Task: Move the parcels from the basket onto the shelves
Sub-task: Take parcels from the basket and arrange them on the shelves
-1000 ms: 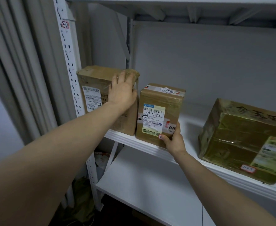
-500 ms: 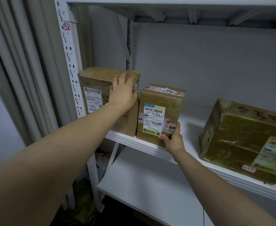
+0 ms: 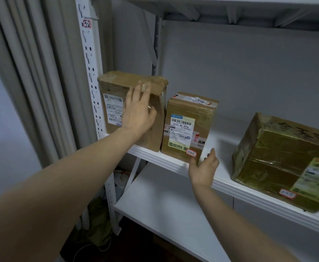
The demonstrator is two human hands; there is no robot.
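Two brown taped parcels stand upright side by side on the white shelf. The taller parcel is at the left against the upright post; the smaller parcel with a white barcode label stands just right of it. My left hand is in front of the taller parcel's face, fingers straight and spread, holding nothing. My right hand hovers at the smaller parcel's lower right corner, fingers relaxed and a little off the box. The basket is out of view.
A large tape-wrapped parcel lies flat farther right on the same shelf. A lower white shelf juts out beneath. The perforated post marked 32 and grey curtains bound the left side. Another shelf runs overhead.
My left hand has come off the taller parcel's top edge and dropped lower, fingers spread. My right hand has let go of the smaller parcel's corner and drawn back slightly.
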